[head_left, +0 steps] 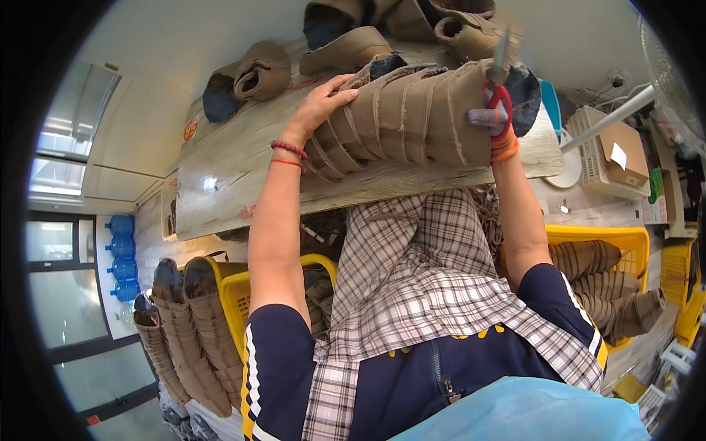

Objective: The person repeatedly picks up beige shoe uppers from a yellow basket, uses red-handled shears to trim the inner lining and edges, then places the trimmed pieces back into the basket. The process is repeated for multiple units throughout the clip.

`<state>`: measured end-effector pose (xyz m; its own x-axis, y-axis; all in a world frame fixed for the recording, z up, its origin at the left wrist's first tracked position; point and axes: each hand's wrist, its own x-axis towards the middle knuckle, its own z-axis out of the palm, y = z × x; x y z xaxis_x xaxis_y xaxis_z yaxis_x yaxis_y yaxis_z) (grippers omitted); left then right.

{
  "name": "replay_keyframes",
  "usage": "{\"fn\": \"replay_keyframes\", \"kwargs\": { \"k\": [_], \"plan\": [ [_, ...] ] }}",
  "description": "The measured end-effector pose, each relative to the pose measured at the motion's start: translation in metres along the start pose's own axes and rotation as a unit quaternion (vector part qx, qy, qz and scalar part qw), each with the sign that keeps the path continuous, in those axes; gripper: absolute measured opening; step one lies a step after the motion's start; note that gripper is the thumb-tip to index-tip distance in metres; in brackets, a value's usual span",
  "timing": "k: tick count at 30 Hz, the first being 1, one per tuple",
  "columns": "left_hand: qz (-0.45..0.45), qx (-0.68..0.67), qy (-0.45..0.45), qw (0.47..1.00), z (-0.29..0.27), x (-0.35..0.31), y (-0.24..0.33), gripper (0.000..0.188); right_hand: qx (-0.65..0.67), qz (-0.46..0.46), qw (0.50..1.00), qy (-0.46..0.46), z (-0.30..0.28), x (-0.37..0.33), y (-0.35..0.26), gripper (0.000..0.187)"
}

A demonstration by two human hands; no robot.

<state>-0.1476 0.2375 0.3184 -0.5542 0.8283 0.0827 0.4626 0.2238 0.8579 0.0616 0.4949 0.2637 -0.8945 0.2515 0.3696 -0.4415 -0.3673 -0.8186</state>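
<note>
Stack (pixel 412 121) at the worktop's (pixel 228 165) near edge: gripped toward the left end under the curled fingers of the left hand (pixel 318 106); touching, at the right end, the gloved right hand (pixel 493 118), closed round scissors (pixel 504 94).

The bare left grip (pixel 323 105), a red beaded bracelet (pixel 289 149) at its wrist, lies over the upper left of a brown stack (pixel 412 121) of nested, fray-edged pieces on the table (pixel 228 184). At the stack's right end, the right grip (pixel 494 123), in a grey and orange glove (pixel 504 151), holds red-handled scissors (pixel 503 95), blades pointing up and away. Loose brown pieces (pixel 346 48) lie along the table's far side, some showing dark blue insides. A checked apron (pixel 404 301) covers the lap. Yellow baskets (pixel 636 246) flank it, the right one holding brown bundles (pixel 588 257); others stand left of the left one. Blue bottles (pixel 123 250) are piled at far left; a fan (pixel 669 73) shows upper right
</note>
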Motion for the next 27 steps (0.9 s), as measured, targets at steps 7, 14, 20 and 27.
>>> {"fn": "replay_keyframes", "kwargs": {
  "k": [7,14,20,27],
  "plan": [
    [0.106,-0.003,0.167,0.980,-0.022,-0.020,-0.008,0.043,-0.241,-0.162,0.934,0.209,-0.075,-0.007,0.100,0.038],
    [-0.051,-0.349,0.530,0.771,0.033,-0.169,-0.117,0.026,-0.188,-0.006,0.979,0.082,-0.006,-0.041,0.032,0.044],
    [0.004,-0.483,0.326,0.813,0.020,-0.145,-0.120,0.045,-0.123,0.038,0.988,0.090,-0.006,-0.039,0.035,0.054],
    [-0.006,-0.353,0.106,0.929,-0.113,-0.122,-0.103,0.042,-0.094,0.067,0.991,0.064,-0.018,-0.041,0.043,0.058]
  ]
}}
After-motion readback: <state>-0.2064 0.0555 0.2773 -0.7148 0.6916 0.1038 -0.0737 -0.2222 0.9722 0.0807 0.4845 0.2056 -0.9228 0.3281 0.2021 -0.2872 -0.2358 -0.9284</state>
